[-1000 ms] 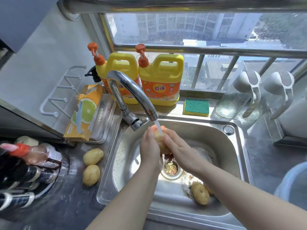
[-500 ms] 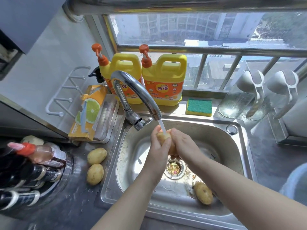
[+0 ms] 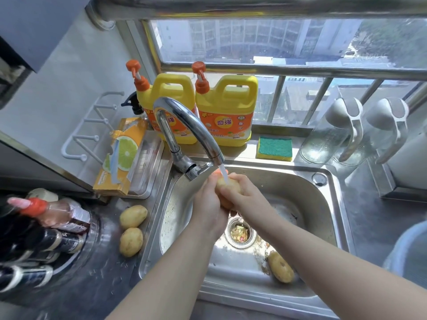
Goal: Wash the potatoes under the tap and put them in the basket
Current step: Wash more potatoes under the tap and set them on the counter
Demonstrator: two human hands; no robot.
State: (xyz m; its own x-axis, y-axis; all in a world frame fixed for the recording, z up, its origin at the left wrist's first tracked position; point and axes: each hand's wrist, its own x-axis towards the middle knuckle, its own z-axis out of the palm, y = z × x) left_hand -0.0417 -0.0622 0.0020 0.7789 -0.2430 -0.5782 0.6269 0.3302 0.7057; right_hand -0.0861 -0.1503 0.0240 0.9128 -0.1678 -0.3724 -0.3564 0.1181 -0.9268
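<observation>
Water runs from the chrome tap onto a yellow potato that I hold over the steel sink. My left hand wraps its left side and my right hand covers its right side, both closed around it. Another potato lies on the sink floor at the front right. Two more potatoes rest on the counter left of the sink. A pale blue basket rim shows at the right edge.
Two yellow detergent jugs and a green sponge stand on the sill behind the sink. An orange box leans at the left. Several dark bottles crowd the left counter. Two glass jugs stand at the right. The drain strainer holds scraps.
Both hands have kept the potato under the stream, shifting their grip slightly around it. The view has drifted a little. Other potatoes have not moved.
</observation>
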